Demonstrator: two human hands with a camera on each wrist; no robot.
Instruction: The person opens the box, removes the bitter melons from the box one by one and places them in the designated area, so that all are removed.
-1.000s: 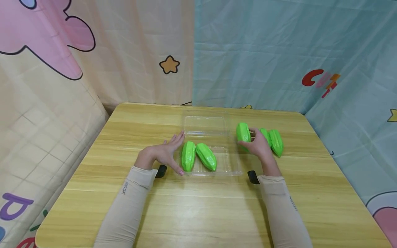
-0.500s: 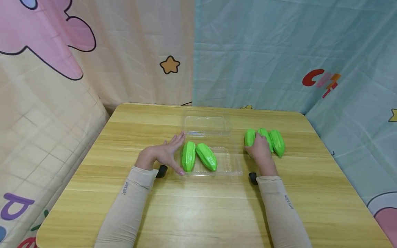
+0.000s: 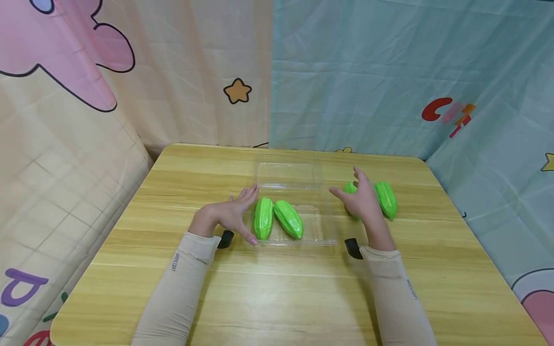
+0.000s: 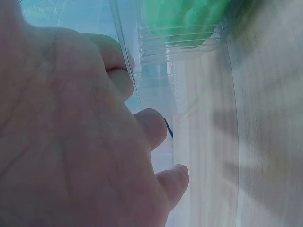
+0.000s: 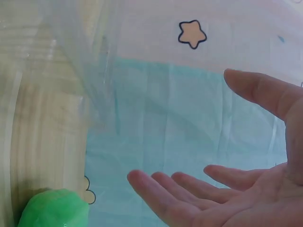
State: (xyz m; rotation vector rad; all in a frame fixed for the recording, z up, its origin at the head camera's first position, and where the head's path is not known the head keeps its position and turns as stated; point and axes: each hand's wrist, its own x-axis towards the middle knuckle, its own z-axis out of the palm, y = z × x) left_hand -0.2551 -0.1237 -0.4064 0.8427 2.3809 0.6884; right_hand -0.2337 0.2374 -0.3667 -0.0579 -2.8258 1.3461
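A clear plastic clamshell box (image 3: pixel 309 226) lies unfolded in the middle of the table, its lid (image 3: pixel 287 173) towards the back. Two green ribbed fruits, like star fruit, lie in its left part: one star fruit (image 3: pixel 263 218) nearly straight, another star fruit (image 3: pixel 288 219) slanted. My left hand (image 3: pixel 227 215) spreads thumb and fingers along the box's left side, touching its edge. Right of the box, my right hand (image 3: pixel 361 199) hovers with thumb and fingers apart, holding nothing. It partly covers a star fruit (image 3: pixel 350 187); a further star fruit (image 3: pixel 386 199) lies beyond it.
The wooden table (image 3: pixel 277 293) has rounded corners and stands against printed curtains (image 3: pixel 381 81) at the back and sides. A dark wrist-worn piece (image 3: pixel 354 248) shows by the right cuff, with a similar dark piece (image 3: pixel 225 239) by the left.
My right hand has set a star fruit down left of the others, let go and lifted off it with spread fingers. The left hand and the box have stayed put.
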